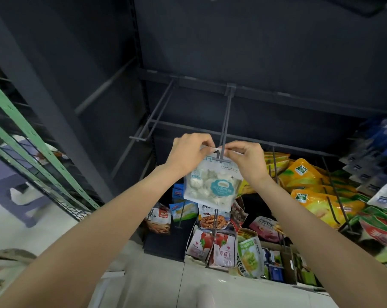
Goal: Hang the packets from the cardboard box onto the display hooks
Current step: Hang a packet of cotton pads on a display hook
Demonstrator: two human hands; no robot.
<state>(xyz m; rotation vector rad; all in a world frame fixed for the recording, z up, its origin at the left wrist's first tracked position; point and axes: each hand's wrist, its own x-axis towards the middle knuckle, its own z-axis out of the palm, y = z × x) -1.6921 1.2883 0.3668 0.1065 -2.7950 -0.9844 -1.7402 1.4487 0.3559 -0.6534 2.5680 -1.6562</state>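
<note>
A white and teal packet [212, 185] hangs at the front tip of a long dark display hook [226, 116] in the middle of the view. My left hand [189, 152] pinches the packet's top left corner. My right hand [246, 155] pinches its top right corner. The hook's tip passes through the hole in the packet's top edge, between my two hands. Another bare hook [159, 110] runs to the left of it. A cardboard box [288, 266] with several packets stands on the floor below.
Yellow and green packets [308, 181] hang on hooks at the right, with blue and white ones [383, 152] beyond. Lower hooks carry snack packets [213, 218]. A green wire rack [32, 156] stands at the left. The dark back panel [254, 45] rises behind the hooks.
</note>
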